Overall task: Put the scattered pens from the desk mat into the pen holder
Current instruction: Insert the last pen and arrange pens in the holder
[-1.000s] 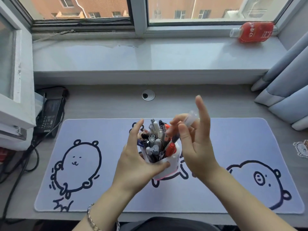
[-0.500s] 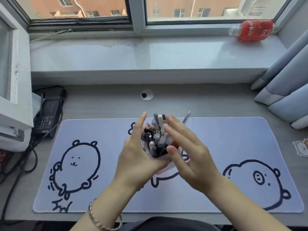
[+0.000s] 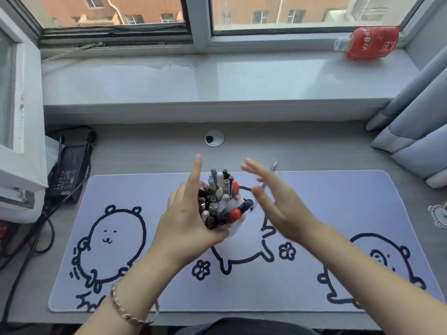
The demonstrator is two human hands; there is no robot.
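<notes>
Left hand (image 3: 186,221) around pen holder (image 3: 235,224)

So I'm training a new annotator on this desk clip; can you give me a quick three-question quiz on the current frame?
1. True or false: the left hand grips the pen holder.
2. Which pen still lies outside the holder? A) a silver pen at the desk mat's far edge B) a red pen by the left bear drawing
3. Fill in: the right hand is ___ , holding nothing.

Key: 1 true; 2 A; 3 open
</notes>
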